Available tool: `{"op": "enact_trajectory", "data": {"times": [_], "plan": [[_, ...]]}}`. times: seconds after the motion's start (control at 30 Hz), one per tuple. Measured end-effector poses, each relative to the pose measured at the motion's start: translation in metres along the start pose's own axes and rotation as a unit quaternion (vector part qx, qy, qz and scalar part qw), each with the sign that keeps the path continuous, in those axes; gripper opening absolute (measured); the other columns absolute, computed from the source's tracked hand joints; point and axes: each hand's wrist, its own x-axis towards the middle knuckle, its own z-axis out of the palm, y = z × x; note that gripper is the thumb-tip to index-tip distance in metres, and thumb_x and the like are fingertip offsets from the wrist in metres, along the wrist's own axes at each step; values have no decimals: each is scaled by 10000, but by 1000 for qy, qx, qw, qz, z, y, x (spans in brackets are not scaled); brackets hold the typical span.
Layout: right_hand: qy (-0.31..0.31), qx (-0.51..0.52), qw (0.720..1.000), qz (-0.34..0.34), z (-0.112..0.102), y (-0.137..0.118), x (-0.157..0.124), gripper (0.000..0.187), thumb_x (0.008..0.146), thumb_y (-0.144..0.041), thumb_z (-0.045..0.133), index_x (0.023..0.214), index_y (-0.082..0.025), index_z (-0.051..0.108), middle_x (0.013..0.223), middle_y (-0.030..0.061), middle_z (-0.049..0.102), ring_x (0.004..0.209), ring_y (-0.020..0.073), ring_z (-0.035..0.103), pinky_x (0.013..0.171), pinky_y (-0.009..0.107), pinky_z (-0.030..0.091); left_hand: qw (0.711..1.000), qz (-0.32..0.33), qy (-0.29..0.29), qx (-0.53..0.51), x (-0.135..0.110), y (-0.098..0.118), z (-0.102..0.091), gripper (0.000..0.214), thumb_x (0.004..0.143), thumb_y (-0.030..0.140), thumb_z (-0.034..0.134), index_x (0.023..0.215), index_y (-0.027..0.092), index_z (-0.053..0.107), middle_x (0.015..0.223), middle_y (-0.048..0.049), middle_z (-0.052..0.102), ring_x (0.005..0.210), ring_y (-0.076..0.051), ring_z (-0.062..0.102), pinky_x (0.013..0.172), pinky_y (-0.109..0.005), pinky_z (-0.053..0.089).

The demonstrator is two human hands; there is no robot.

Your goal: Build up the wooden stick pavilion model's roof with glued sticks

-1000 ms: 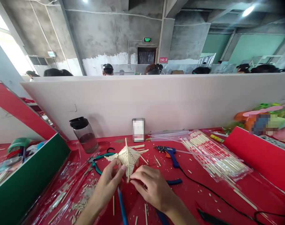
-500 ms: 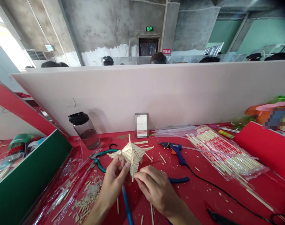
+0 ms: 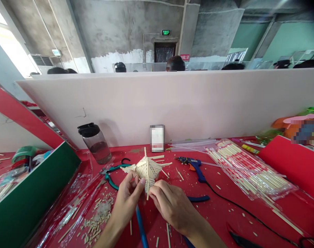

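Note:
A star-like model built of pale wooden sticks [image 3: 148,168] is held over the red table, its ribbed faces meeting along raised sticks. My left hand [image 3: 129,189] grips its lower left part between thumb and fingers. At the lower right edge of the model, my right hand [image 3: 167,201] is closed with the fingertips pinched together; whatever lies in them is hidden or too small to make out. Teal-handled pliers [image 3: 112,177] lie behind my left hand. Blue handles [image 3: 140,224] of another tool show beneath my hands.
A blue glue gun [image 3: 194,167] lies at right with its cord trailing. Beyond it are bagged wooden sticks [image 3: 250,168]. A water bottle [image 3: 96,144] and a phone-like upright card [image 3: 157,138] stand before the white partition [image 3: 188,103]. Stick scraps [image 3: 95,220] lie at left, beside a green-sided box [image 3: 40,182].
The whole view has shifted slightly. My right fingertips have moved a little up along the model's lower right edge; my left hand keeps its hold.

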Motion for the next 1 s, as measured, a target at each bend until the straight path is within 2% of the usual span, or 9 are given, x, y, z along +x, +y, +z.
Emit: {"op": "enact_trajectory", "data": {"times": [0.33, 0.73, 1.0], "plan": [[-31, -15, 999, 14, 2, -1, 1, 148, 1030, -123, 414, 969, -187, 533, 828, 36, 590, 707, 188, 583, 594, 295, 401, 1000, 7, 7, -11, 0, -4, 0, 398, 911, 449, 667, 751, 237, 370, 569, 100, 453, 492, -87, 457, 495, -198, 394], [1, -2, 1000, 30, 5, -3, 2, 153, 986, -87, 414, 937, -205, 498, 814, 22, 572, 661, 173, 579, 549, 274, 399, 1000, 13, 19, -12, 0, -9, -1, 401, 912, 445, 670, 754, 232, 369, 587, 97, 407, 519, -84, 403, 517, -203, 338], [4, 42, 998, 48, 6, -4, 4, 178, 935, -39, 411, 935, -202, 483, 838, 35, 567, 683, 177, 580, 577, 271, 451, 1000, 25, 17, 5, 0, -11, -2, 389, 934, 428, 651, 762, 231, 363, 629, 88, 375, 552, -89, 362, 518, -212, 278]]}}
